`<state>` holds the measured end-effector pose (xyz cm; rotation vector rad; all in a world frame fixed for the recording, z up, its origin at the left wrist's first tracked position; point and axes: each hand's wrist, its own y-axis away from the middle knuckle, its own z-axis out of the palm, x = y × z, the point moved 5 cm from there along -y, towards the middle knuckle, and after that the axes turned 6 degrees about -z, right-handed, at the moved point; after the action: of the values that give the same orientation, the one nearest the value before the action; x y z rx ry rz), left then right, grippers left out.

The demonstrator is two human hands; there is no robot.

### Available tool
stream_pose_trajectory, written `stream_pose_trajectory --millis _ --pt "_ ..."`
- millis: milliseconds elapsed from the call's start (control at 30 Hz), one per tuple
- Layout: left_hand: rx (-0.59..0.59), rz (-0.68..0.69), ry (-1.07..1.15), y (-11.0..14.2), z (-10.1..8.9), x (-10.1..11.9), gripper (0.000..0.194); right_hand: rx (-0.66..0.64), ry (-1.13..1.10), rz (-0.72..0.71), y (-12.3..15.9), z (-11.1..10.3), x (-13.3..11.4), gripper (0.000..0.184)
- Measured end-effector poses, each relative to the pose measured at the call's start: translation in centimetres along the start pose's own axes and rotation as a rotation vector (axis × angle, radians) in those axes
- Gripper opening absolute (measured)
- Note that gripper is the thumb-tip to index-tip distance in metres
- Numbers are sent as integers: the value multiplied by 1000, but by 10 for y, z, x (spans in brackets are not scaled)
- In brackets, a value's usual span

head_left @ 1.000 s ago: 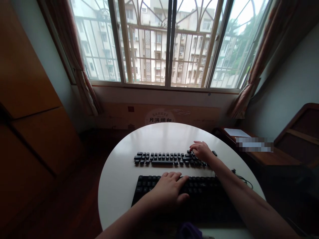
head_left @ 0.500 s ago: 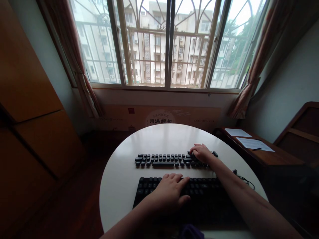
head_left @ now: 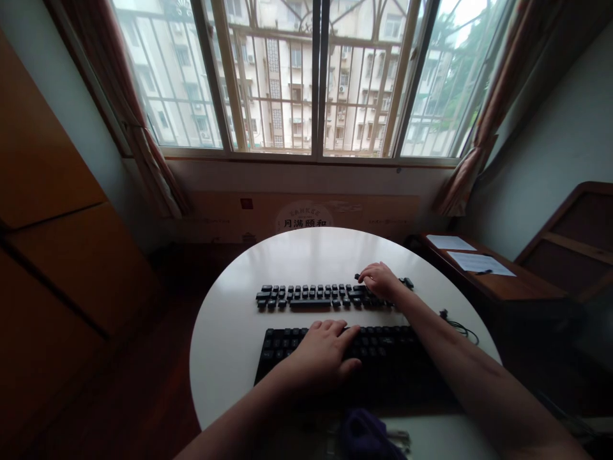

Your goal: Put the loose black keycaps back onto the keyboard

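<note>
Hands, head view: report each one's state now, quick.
Left hand: open, fingers spread on the keyboard, grasping nothing.
Right hand: fingers bent, a dark keycap at the fingertips; whether gripped cannot be told.

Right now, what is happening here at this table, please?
A person's left hand rests on the black keyboard. The right hand is over the loose keycaps, its fingers at one small dark piece; whether they grip it, I cannot tell. The keycaps lie in rows on the white table, beyond the keyboard.

Glossy white table (head_left: 230,332), dark plastic keys (head_left: 310,304)
</note>
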<state>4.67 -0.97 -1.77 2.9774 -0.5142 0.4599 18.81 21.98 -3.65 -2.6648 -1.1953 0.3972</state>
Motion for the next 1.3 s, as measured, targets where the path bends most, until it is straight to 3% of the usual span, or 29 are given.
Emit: stream_pose_trajectory --millis 100,367,900,1000,1133,1233,1300 --pt "-12 -4 6 1 -1 1 67 61 -8 -37 3 -7 -4 17" --pt "-4 6 18 1 -3 2 68 177 -34 -124 6 -21 -15 15" --pt "4 11 29 3 -1 -1 69 271 17 -62 10 -28 -19 13" --pt "8 8 40 3 -1 -2 69 326 14 -69 10 -46 -25 6" --pt "0 17 61 4 -1 -3 69 441 16 -114 17 -99 -47 11" --pt "-21 17 56 4 0 -3 71 548 -14 -165 40 -141 -73 14" --pt "-30 12 50 3 1 -4 72 568 -50 -200 63 -153 -88 15"
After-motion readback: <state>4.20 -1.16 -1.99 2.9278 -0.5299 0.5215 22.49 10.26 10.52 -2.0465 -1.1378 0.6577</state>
